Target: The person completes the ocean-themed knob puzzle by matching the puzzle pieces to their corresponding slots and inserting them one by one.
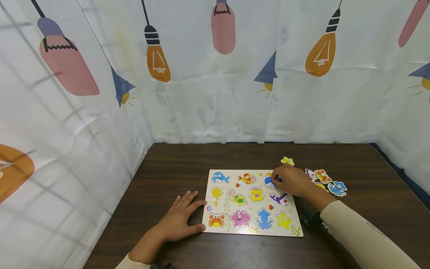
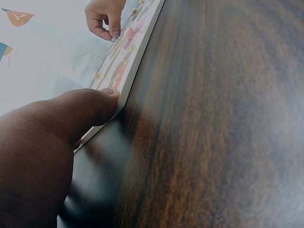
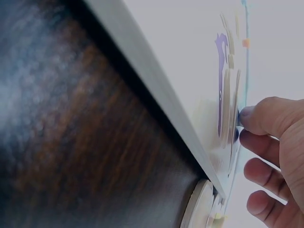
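A white peg puzzle board [image 1: 221, 186] printed with colourful sea animals lies on the table. At its top right corner, my right hand [image 1: 291, 180] pinches a blue puzzle piece [image 1: 270, 182] over the slot there. The right wrist view shows the thumb [image 3: 259, 116] and index finger close together at the board's surface, the other fingers loosely bent. My left hand [image 1: 179, 218] lies at the board's left side with fingers spread, its thumb [image 2: 95, 104] resting on the near left corner. A pink piece with a knob [image 1: 240, 218] sits in the bottom row.
Right of the board lie several loose pieces, among them an orange crab [image 1: 322, 176] and a blue animal [image 1: 337, 188]. A yellow piece [image 1: 287, 161] lies behind the right hand. The dark wooden table [image 1: 181, 160] meets a white patterned curtain [image 1: 201, 112] at the back.
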`<action>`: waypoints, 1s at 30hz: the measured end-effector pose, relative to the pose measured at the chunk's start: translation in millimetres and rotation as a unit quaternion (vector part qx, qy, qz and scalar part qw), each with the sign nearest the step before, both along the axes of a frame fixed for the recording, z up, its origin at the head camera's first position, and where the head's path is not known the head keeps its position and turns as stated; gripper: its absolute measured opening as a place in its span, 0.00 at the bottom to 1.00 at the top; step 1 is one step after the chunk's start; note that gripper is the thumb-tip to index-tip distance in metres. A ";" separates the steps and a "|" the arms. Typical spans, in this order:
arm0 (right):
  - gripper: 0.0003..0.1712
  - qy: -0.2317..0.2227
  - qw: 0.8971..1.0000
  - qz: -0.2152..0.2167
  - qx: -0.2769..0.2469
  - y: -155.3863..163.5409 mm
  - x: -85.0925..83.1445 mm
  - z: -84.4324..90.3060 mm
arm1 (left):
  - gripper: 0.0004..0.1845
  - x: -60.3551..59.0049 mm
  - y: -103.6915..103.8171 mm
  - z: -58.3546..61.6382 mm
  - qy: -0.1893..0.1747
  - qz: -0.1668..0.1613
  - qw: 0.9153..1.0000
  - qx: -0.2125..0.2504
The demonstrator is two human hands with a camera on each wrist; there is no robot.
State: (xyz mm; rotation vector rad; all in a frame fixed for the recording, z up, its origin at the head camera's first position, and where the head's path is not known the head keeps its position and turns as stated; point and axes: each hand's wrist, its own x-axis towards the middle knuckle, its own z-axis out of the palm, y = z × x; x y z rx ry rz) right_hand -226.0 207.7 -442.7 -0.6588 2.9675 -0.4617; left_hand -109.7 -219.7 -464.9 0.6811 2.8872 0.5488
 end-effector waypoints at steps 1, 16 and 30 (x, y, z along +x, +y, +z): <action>0.04 -0.001 1.000 0.000 -0.001 0.1 0.2 0.2 | 0.40 0.0 0.0 0.1 0.000 0.000 1.000 0.000; 0.03 -0.003 1.000 0.002 0.002 1.8 -1.3 -1.8 | 0.40 -0.2 0.0 -0.6 0.000 0.001 1.000 0.001; 0.06 -0.001 1.000 -0.003 0.008 3.9 2.6 0.3 | 0.40 -0.1 0.8 0.3 -0.003 0.003 1.000 0.000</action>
